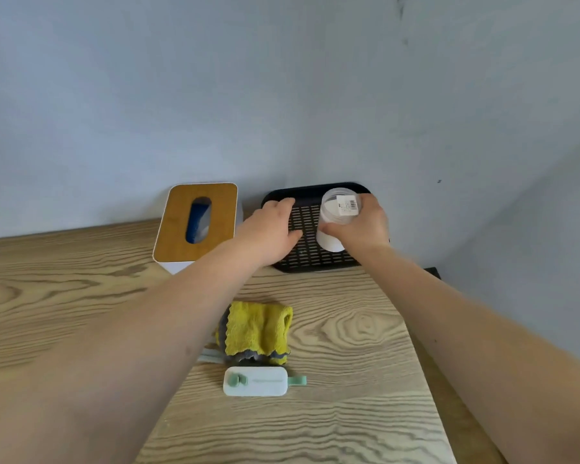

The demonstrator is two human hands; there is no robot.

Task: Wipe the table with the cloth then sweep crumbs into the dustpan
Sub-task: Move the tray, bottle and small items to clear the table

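wiping has not begun: yellow cloth (257, 331) and little dustpan set (256, 381) lie untouched on the near table (365, 413). far off, right hand (360, 226) grips a white cup (335, 217) over the black tray (315, 259); left hand (270, 232) rests flat on it, fingers straight.

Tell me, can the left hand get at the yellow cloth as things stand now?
Probably yes. The left hand rests open on the black tray and holds nothing, and the yellow cloth lies uncovered on the table, just beside the left forearm. It only has to draw back.

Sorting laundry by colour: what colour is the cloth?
The cloth is yellow with a grey underside, seen in the head view.
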